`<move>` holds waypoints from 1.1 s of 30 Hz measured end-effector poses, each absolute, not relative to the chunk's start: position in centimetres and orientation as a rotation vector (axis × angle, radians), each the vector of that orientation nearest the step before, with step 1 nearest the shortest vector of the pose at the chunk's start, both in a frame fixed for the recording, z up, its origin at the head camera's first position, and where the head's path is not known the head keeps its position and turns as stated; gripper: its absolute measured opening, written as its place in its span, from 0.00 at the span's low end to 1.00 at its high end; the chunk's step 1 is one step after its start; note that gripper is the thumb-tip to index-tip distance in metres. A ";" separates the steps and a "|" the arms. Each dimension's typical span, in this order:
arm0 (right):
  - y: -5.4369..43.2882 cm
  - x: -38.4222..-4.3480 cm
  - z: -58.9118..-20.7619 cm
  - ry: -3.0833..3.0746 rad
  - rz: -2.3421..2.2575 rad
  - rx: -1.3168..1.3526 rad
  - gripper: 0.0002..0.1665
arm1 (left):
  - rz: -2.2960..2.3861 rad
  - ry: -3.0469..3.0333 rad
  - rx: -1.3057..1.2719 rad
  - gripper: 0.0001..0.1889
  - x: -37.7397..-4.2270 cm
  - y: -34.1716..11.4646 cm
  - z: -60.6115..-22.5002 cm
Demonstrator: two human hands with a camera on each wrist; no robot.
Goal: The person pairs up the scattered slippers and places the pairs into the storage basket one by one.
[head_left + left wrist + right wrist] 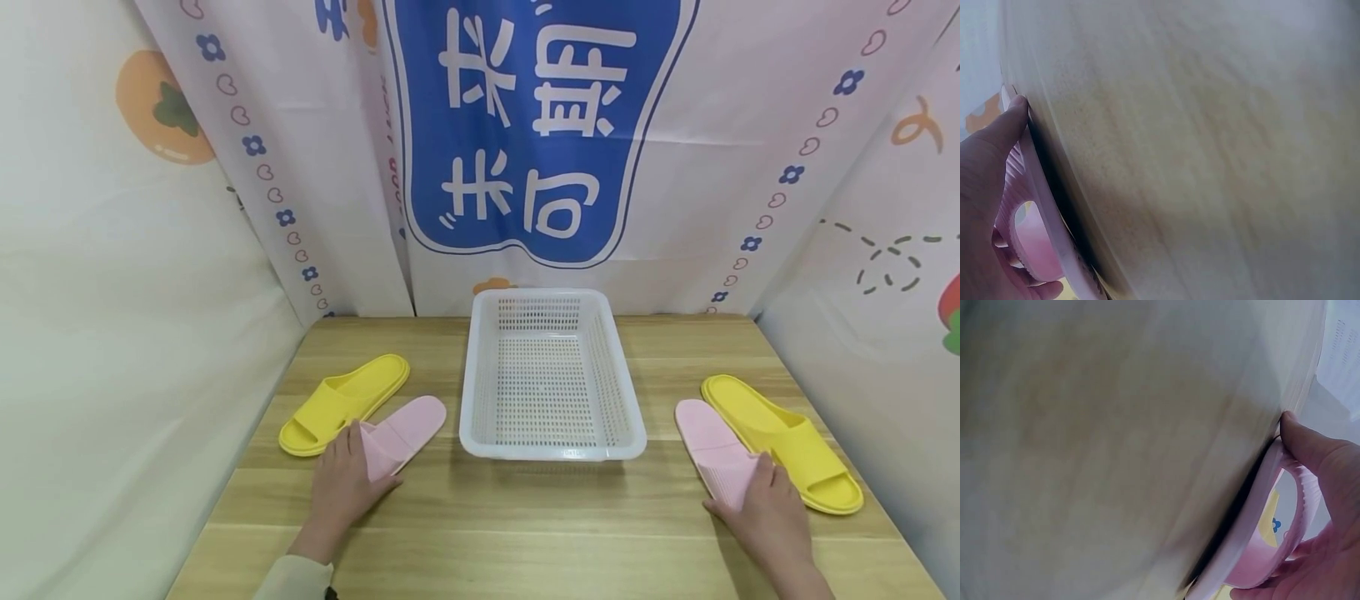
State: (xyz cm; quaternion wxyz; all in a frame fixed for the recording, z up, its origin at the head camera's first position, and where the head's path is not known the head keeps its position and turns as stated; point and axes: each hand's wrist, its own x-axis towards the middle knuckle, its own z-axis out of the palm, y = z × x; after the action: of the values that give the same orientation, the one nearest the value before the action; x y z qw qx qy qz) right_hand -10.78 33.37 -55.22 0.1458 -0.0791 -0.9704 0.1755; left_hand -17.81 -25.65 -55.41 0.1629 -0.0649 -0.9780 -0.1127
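My left hand (343, 485) grips the toe end of a pink slipper (414, 423) on the left of the table, thumb along its near side and fingers over the far side. In the left wrist view, the slipper's open toe (1038, 240) shows beside the palm. On the right, my right hand (770, 515) holds a second pink slipper (707, 428) the same way, its thumb at the left edge. The right wrist view shows that slipper's sole edge (1235, 534) close to the wood. Each pink slipper lies alongside a yellow slipper, the left one (369, 383) and the right one (746, 408).
A white perforated plastic basket (551, 452) stands at the back middle, between the two pairs. Under everything is a wood-grain table (525, 542). Printed cloth (337, 192) hangs behind the table and along both sides.
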 end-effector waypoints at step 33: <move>33.7 -10.7 -53.8 -2.778 0.566 -0.243 0.62 | -0.338 -2.738 -0.131 0.60 -18.2 -25.7 -55.1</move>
State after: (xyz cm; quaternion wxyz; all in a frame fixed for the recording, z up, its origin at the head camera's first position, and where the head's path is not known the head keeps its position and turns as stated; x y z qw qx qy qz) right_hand -10.67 33.71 -53.78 0.1476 -0.0843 -0.9656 0.1969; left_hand -18.24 -25.66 -55.11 0.1888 -0.0465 -0.9735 -0.1202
